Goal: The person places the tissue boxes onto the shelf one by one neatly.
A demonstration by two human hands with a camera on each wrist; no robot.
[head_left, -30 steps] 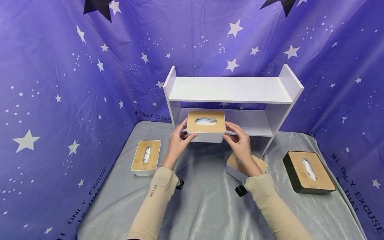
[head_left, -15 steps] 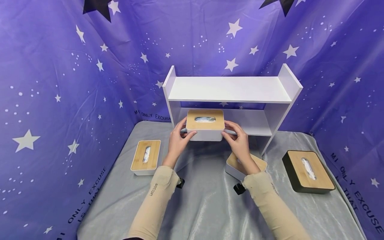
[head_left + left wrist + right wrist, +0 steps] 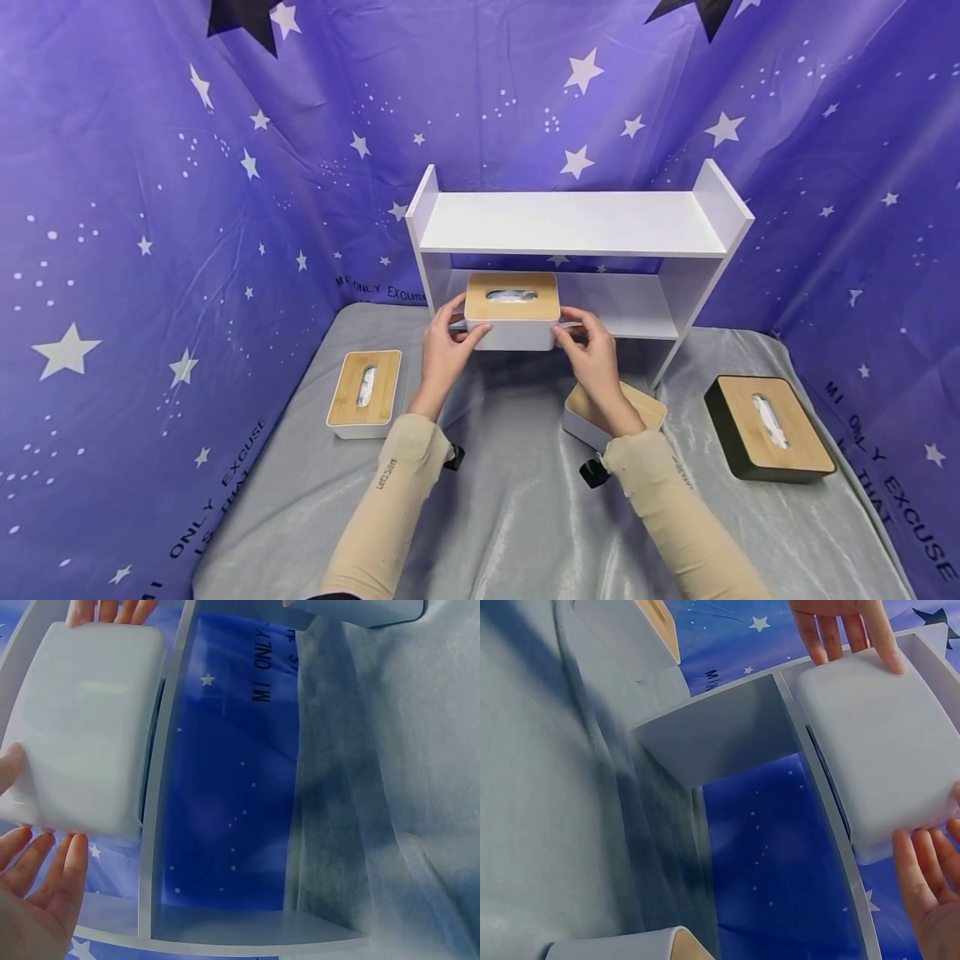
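A white tissue box (image 3: 512, 310) with a bamboo lid is held level at the front of the lower shelf (image 3: 630, 307) of a white two-tier rack. My left hand (image 3: 446, 348) grips its left end, thumb on the front face and fingers along the side. At the opposite end my right hand (image 3: 591, 350) holds it the same way. Both wrist views look at the white front of the tissue box (image 3: 90, 727), overlapping the shelf board's edge. Beneath my right forearm, partly hidden by it, lies a second white tissue box (image 3: 588, 421).
Another white tissue box (image 3: 365, 392) sits on the grey cloth (image 3: 510, 500) at the left. A larger dark-sided tissue box (image 3: 772, 429) lies at the right. The rack's upper shelf (image 3: 570, 221) runs above and behind the hands. Starry purple curtains (image 3: 150, 250) enclose the space.
The held tissue box and both hands have shifted slightly up and away, toward the lower shelf. My grip on it looks the same, and the other boxes have stayed put.
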